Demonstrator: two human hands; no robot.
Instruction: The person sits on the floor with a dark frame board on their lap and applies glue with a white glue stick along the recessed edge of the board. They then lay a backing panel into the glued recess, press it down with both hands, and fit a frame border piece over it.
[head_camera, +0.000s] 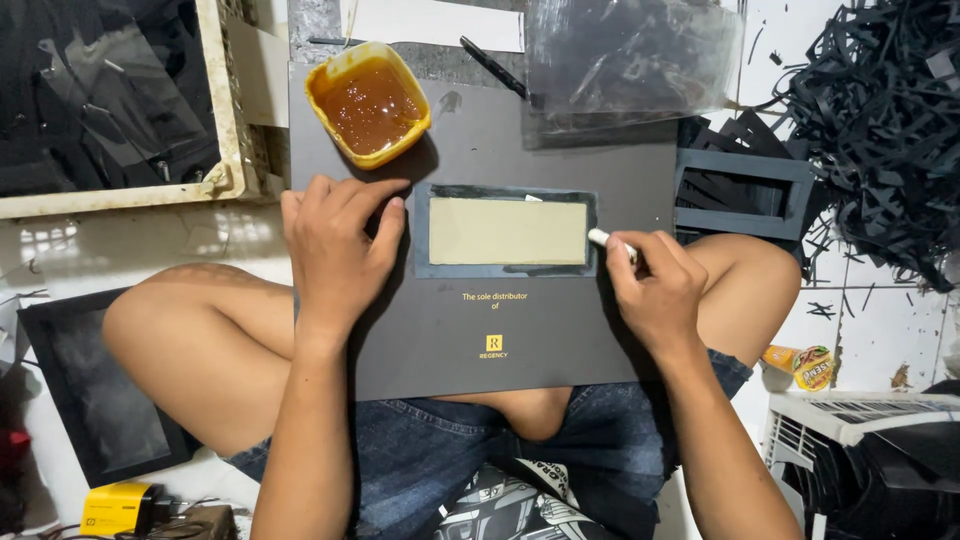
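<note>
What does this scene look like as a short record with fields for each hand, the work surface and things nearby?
Left hand: pressed flat on the dark grey card sheet, left of its rectangular window
Right hand: gripping a small white-tipped tool at the window's right edge
Surface: sheet rests across the person's lap
Nearby: yellow tub of brown glue on the sheet's top left corner
Right side: heap of black strip offcuts

- Bare stretch of dark board (520, 340) below the cut window (507, 231), between left hand (340, 245) and right hand (655, 290): open passage.
- Upper-left corner is blocked by the yellow glue tub (368, 102).
- Top edge is crowded by a clear plastic sheet (630, 65) and a black pen (493, 66).
- Right side is hemmed by black frames (745, 195) and a scrap pile (880, 120).
</note>
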